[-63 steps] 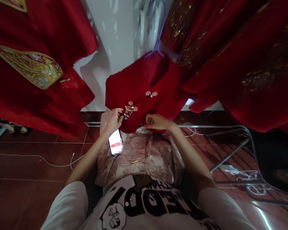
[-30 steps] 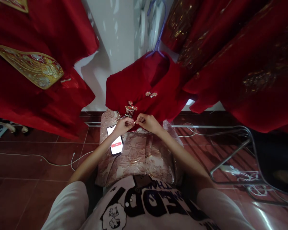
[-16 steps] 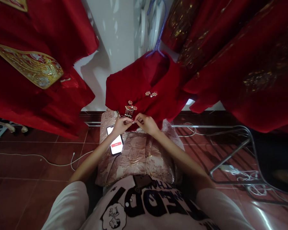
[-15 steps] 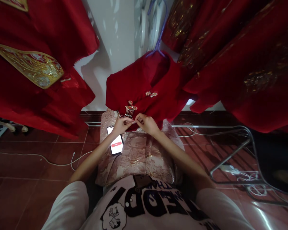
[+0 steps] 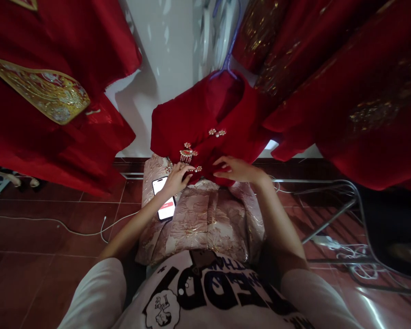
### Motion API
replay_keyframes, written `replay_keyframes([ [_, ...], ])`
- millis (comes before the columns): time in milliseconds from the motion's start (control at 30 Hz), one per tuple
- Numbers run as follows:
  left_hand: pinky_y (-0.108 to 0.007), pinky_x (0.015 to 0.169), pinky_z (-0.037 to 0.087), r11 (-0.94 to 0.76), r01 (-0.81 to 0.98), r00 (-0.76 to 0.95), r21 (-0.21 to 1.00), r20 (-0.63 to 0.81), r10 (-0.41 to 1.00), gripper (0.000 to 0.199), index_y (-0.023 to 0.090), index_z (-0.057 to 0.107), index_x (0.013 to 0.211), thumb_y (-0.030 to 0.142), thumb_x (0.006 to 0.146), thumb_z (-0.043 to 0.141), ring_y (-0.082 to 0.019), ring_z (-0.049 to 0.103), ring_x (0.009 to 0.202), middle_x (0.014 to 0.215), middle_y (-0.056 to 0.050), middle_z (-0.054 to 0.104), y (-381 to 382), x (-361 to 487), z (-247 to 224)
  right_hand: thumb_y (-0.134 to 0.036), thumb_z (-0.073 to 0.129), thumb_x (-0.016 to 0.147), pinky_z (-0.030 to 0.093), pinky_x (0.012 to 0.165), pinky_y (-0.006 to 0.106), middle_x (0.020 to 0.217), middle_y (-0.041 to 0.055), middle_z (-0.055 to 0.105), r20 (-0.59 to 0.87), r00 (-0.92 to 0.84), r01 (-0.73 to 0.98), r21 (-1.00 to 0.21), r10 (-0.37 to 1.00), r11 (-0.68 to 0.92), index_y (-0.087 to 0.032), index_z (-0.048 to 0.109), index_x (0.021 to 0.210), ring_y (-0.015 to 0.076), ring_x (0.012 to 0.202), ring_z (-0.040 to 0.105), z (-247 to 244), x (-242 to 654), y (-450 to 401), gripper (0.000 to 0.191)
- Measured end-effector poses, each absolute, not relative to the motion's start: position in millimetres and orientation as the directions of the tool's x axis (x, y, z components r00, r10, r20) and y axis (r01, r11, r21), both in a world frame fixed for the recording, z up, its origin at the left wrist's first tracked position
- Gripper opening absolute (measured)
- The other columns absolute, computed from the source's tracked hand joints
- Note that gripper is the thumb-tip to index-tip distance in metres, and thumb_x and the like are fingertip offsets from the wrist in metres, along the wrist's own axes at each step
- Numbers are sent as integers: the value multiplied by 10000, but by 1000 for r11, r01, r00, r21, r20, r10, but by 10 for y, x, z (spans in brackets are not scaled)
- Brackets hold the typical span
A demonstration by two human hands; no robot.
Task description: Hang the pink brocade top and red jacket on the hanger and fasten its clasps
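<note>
A red garment (image 5: 178,116) hangs from a purple hanger (image 5: 229,57), its lower part over a shiny pink brocade cloth (image 5: 198,219). On its front are a jewelled clasp (image 5: 218,133), a tasselled ornament (image 5: 188,153) and a small jewelled piece (image 5: 198,169). My left hand (image 5: 178,177) lies at the garment's lower left edge, fingers closed by the small piece; what they hold is too small to name. My right hand (image 5: 236,169) rests over the garment's lower right, thumb and fingers apart, holding nothing.
A lit phone (image 5: 165,201) lies on the brocade by my left wrist. Red embroidered garments (image 5: 99,45) hang left and right. A metal-framed chair (image 5: 359,214) stands right, with white cables (image 5: 365,269) beneath. Another cable (image 5: 75,233) crosses the tiled floor at left.
My right hand has moved away from my left hand to the right, and its fingers have opened. The small jewelled piece between them now shows. My left hand has barely moved.
</note>
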State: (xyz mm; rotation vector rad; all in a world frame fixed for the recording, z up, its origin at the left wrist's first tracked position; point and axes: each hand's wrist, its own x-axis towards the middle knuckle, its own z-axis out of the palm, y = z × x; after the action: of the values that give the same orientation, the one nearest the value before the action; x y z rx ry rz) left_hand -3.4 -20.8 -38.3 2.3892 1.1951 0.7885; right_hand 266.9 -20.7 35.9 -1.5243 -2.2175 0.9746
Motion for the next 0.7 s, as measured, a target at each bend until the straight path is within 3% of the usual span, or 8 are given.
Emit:
replay_keyframes([
  [167,-415,962,459,-621,718,556,315,278,783,428,182,555,1352,123,946,436,-269,506,1049,1101,-126,525,-263,23,-425,-420,734,811,565,821,361,1140,106,714,-130,-450,650,-726,884,225,-205,677,1123,236,971,698,330,2720,-214,382],
  [267,-430,956,460,-603,751,545,270,262,797,382,149,559,1312,140,959,413,-283,501,1049,1103,-141,521,-276,50,-437,-407,733,814,572,822,360,1144,109,720,-141,-454,662,-714,880,227,-200,679,1102,239,980,705,301,2676,-207,358],
  [500,-423,954,459,-594,689,525,415,279,804,189,180,561,1106,227,924,575,-274,517,1062,1088,-102,554,-268,71,-424,-265,707,837,582,846,356,1104,136,740,-131,-441,650,-729,888,215,-157,654,1129,217,946,724,84,2382,-174,316],
  [700,-389,913,468,-561,631,489,536,286,824,50,181,569,960,183,917,594,-240,570,995,1013,-86,627,-250,63,-361,-216,672,862,551,755,270,881,97,752,-22,-419,659,-694,908,288,-141,645,918,174,816,717,-49,2102,-189,98],
])
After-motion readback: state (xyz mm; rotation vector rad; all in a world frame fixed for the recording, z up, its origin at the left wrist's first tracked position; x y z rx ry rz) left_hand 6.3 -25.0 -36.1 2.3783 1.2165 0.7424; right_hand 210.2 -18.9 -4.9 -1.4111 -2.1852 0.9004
